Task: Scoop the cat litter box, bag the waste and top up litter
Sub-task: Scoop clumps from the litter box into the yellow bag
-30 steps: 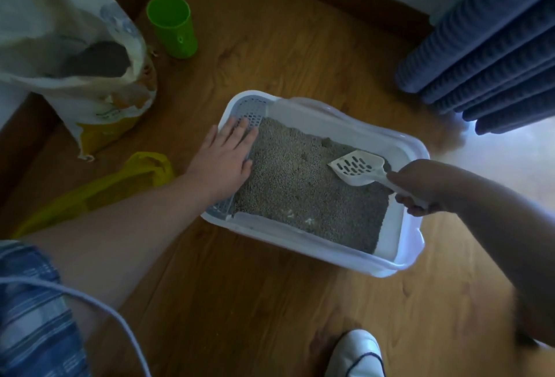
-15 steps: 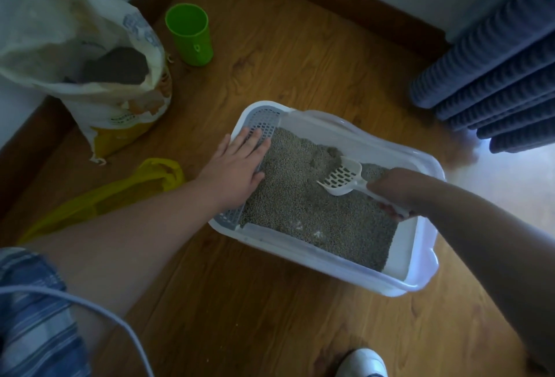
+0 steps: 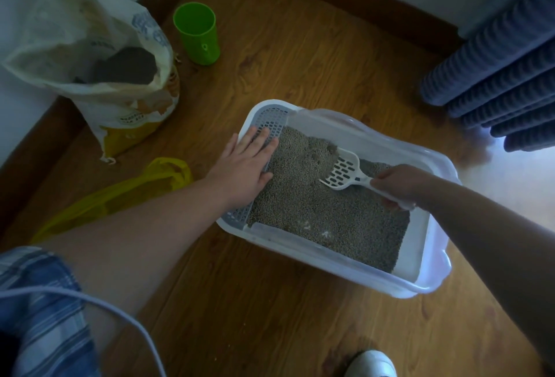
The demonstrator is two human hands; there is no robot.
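Clamps right grip round the handle of the white scoop; lays left grip flat, fingers straight, on the grey grate, holding nothing, apparently to steady the box.

Sets everything on a wooden floor. Puts the litter box at the centre, filled with grey litter, with the grate at its left end. Stands an open litter sack well apart at far left. Leaves a limp yellow bag on the floor beside the left forearm. Stands a green cup upright just beside the sack. Digs the scoop's slotted blade, tilted, into a heaped ridge of litter near the far wall, with a darker lump just past its front edge.

Looks like the scooping step, probably early: no sign of bagging or topping up. Calls next for lifting the blade level and shaking loose grains through the slots, then carrying the load left to the yellow bag without spilling. Needs that bag opened first, likely by the left grip.
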